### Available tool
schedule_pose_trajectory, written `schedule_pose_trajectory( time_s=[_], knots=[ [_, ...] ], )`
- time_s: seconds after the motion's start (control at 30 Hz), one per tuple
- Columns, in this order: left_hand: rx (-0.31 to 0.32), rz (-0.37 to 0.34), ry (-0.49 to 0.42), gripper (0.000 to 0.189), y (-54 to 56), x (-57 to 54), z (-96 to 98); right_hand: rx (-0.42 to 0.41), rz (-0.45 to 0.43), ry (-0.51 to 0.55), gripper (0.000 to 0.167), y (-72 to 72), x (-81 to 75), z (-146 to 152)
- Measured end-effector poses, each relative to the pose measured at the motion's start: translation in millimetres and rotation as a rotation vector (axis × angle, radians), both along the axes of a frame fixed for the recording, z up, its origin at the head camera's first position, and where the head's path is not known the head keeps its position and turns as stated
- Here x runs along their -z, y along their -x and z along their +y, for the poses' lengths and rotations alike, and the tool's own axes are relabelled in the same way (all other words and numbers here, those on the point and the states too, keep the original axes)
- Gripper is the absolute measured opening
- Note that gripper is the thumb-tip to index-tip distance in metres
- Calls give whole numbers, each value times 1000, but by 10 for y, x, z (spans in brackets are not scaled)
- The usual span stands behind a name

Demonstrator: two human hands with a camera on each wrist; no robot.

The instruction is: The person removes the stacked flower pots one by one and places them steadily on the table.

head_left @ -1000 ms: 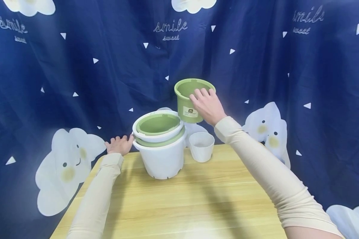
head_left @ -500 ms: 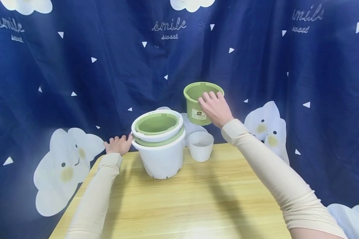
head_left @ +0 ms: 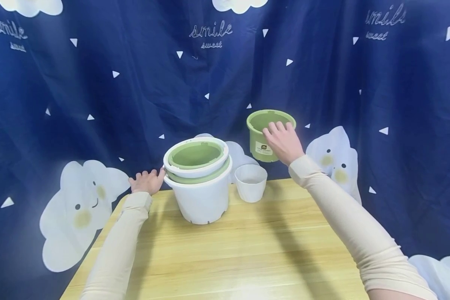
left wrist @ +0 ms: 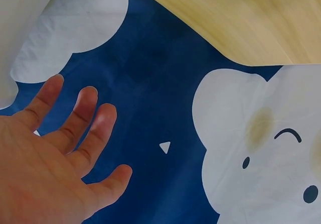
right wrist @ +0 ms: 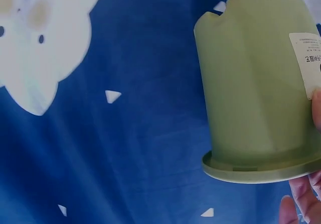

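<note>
My right hand (head_left: 283,141) grips a green flower pot (head_left: 257,139) by its near rim, fingers over the edge and inside. It hangs upright above the table's back edge, with a white label on its side. In the right wrist view the thumb lies by the label of the green pot (right wrist: 256,93). On the left, a stack of nested pots stands on the table: a large white pot (head_left: 200,202) outermost, with green and white ones inside it. My left hand (head_left: 148,182) is beside this stack, thumb at its rim; whether it touches, I cannot tell. The left wrist view shows its fingers (left wrist: 98,138) spread and relaxed.
A small white pot (head_left: 251,183) stands on the wooden table (head_left: 225,254), right of the stack near the back edge. Behind the table hangs a dark blue curtain (head_left: 142,62) with white clouds and triangles.
The right hand has carried the green pot to the right and slightly down, away from the stack. My left hand has stayed beside the stack.
</note>
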State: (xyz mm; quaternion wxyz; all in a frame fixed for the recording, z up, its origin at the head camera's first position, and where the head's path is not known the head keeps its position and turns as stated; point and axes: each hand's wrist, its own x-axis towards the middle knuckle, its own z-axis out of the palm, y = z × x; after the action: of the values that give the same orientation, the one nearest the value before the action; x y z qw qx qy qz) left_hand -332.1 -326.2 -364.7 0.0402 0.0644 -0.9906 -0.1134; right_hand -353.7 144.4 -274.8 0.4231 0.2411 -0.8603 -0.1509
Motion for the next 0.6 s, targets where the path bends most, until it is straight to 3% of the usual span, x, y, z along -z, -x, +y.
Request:
schedule_pose_trajectory(
  time_s=[0.6],
  knots=[
    [3,13,-7,84,-13,1,-9,84,-68,21,13,66,390,305]
  ],
)
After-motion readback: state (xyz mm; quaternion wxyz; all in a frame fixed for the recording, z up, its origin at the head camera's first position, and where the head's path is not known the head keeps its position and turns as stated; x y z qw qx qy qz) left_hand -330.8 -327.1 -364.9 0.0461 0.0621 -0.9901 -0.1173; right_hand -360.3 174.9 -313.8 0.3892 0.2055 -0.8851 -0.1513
